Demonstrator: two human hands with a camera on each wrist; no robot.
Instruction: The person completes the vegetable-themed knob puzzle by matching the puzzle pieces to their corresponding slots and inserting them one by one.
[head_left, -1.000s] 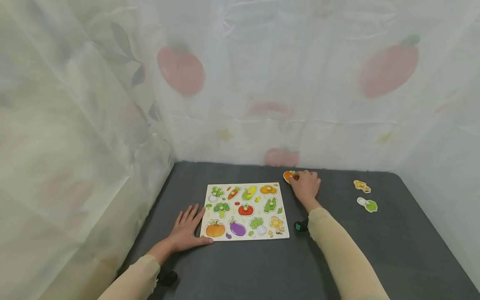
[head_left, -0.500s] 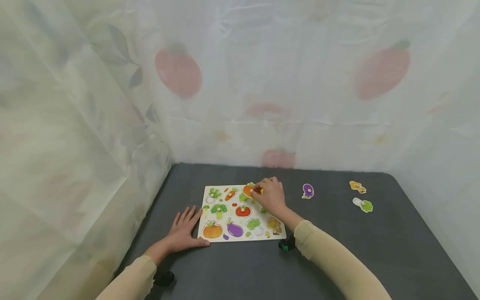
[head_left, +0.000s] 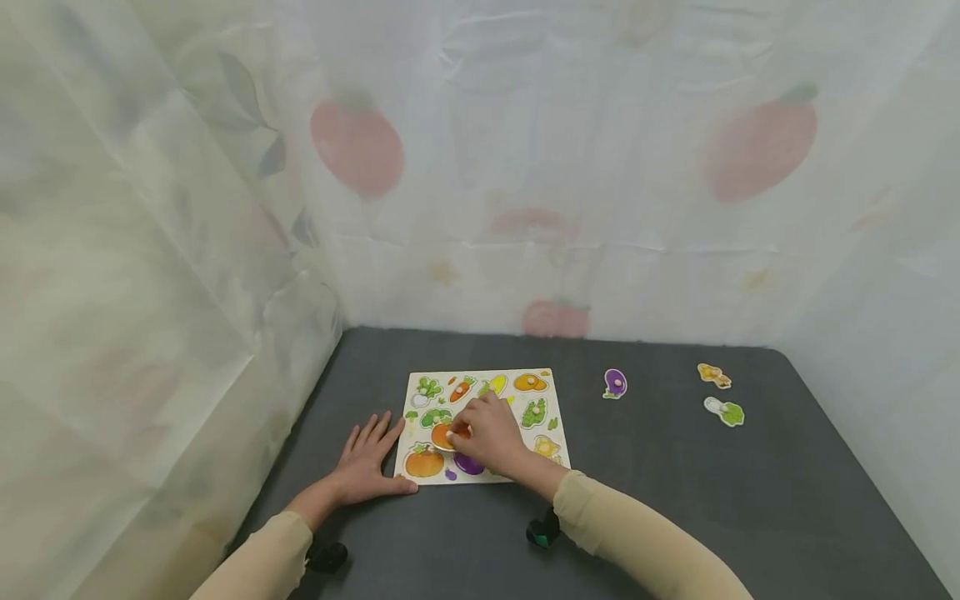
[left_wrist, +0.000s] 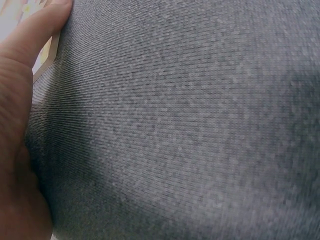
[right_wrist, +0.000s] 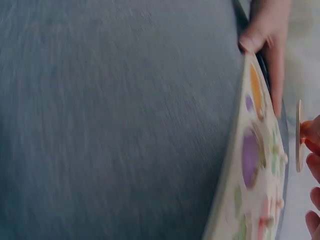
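A white vegetable puzzle board (head_left: 556, 407) lies on the dark table. My left hand (head_left: 366, 463) rests at its lower left corner, fingers spread, thumb along the near edge; the left wrist view shows that thumb (left_wrist: 37, 30) at the board's corner. My right hand (head_left: 489, 433) pinches a pumpkin puzzle piece (head_left: 441, 437) by its knob. The right wrist view has this piece (right_wrist: 298, 137) edge-on, held apart from the board. In the head view it overlaps the broccoli piece, up and right of the printed pumpkin (head_left: 424, 462). My right hand hides the board's middle.
Right of the board lie an eggplant piece (head_left: 615, 383), a mushroom piece (head_left: 713, 375) and a bok choy piece (head_left: 724, 411). Carrot (head_left: 461, 389), potato (head_left: 531, 382) and pea (head_left: 534, 412) pieces sit in the board. Pale patterned sheeting (head_left: 465, 275) surrounds the table's back and sides.
My right hand has carried the pumpkin piece from beyond the board's far right corner leftward and nearer, over the board. The eggplant piece has come into sight. My left hand stays put.
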